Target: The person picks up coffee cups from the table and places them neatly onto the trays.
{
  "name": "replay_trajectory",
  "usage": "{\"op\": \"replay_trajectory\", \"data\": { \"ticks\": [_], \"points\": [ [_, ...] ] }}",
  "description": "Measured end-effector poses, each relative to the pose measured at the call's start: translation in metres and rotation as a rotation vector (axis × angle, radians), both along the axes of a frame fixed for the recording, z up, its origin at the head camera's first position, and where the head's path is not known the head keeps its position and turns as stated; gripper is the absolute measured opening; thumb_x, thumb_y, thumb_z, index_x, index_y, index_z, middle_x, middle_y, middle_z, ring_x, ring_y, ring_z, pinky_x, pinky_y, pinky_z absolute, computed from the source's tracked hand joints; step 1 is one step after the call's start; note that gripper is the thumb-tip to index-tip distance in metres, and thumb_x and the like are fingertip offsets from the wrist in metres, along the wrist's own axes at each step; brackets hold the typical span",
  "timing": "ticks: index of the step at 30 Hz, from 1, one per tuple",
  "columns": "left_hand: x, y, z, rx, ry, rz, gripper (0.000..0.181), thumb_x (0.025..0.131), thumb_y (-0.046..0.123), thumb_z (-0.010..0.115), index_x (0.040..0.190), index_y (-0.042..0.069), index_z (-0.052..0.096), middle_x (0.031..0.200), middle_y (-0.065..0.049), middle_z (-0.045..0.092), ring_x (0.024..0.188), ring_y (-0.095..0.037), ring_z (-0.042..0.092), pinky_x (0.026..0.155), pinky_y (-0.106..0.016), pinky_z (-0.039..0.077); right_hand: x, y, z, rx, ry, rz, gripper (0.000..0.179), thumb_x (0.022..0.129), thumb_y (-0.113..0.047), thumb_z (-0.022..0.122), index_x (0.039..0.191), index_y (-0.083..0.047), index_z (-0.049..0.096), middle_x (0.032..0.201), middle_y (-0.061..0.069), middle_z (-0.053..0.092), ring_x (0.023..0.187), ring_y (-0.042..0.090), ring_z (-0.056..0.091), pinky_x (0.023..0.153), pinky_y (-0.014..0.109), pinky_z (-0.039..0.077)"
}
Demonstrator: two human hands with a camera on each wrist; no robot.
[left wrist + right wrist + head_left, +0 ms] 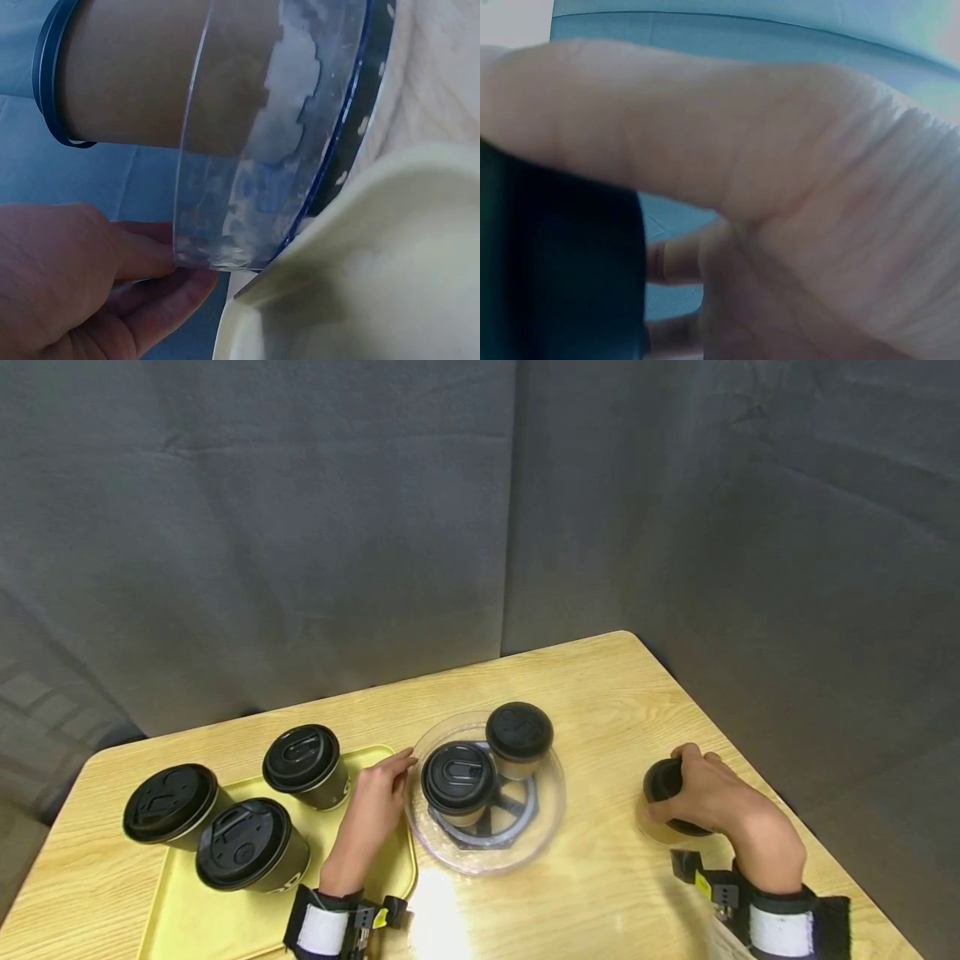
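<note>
At the middle of the table, my left hand (375, 797) pinches the rim of a clear round turntable (546, 831); in the left wrist view its fingertips meet the clear wall (217, 247). Two paper cups with black lids stand on that turntable, a front one (458, 781) and a back one (519, 731). Further right, my right hand (716, 797) grips another black-lidded cup (663, 781) from above, around its lid. Only the dark side of this lid (570, 262) shows in the right wrist view, close to the thumb. The hand hides part of the cup.
A yellow tray (187, 918) lies to the left, with three larger black-lidded cups (251, 847) on it or at its edge. Wooden tabletop (600, 710) runs between turntable and right hand. Grey curtains (337, 527) hang behind and along the right side.
</note>
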State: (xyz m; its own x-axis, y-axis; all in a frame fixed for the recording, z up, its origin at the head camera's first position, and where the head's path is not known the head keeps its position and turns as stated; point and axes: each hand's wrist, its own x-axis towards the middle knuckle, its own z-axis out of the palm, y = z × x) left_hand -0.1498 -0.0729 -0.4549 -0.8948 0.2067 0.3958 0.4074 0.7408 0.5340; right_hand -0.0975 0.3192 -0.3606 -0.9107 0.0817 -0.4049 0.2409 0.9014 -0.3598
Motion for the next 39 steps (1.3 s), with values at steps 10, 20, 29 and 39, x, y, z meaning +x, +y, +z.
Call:
{"op": "replay_trajectory", "data": {
  "ticks": [10,20,29,39],
  "points": [
    [-0.006,0.0,-0.001,-0.008,-0.023,0.036,0.018,0.085,-0.01,0.061,0.097,-0.004,0.074,0.091,-0.018,0.075,0.084,-0.031,0.072,0.073,-0.042,0.058,0.002,-0.001,0.004,0.02,0.063,0.02,0.085,0.07,-0.035,0.082,0.13,0.005,0.037,0.107,0.033,0.046,0.093,0.042,0.055,0.074,0.048,0.049],
    [-0.014,0.002,0.003,-0.023,-0.118,0.007,0.025,0.085,-0.01,0.061,0.105,-0.002,0.072,0.104,-0.018,0.074,0.098,-0.034,0.071,0.085,-0.046,0.057,0.016,-0.013,0.017,0.016,0.252,0.059,0.089,0.072,-0.04,0.079,0.141,-0.005,0.036,0.119,0.034,0.044,0.102,0.048,0.047,0.07,0.044,0.047],
    [-0.014,0.002,0.007,-0.04,-0.181,-0.017,0.033,0.084,-0.009,0.058,0.114,-0.002,0.07,0.104,-0.02,0.073,0.096,-0.033,0.07,0.079,-0.046,0.057,0.034,-0.044,0.031,-0.022,0.437,0.179,0.084,0.071,-0.032,0.083,0.143,-0.014,0.044,0.127,0.026,0.047,0.11,0.042,0.051,0.081,0.05,0.049],
    [-0.016,0.0,0.008,-0.047,-0.215,-0.001,0.034,0.085,-0.007,0.058,0.117,0.001,0.07,0.098,-0.019,0.074,0.083,-0.027,0.068,0.07,-0.042,0.054,0.046,-0.08,0.044,-0.048,0.526,0.27,0.079,0.071,-0.029,0.084,0.141,-0.025,0.048,0.121,0.011,0.051,0.098,0.02,0.059,0.079,0.037,0.052]
  ]
}}
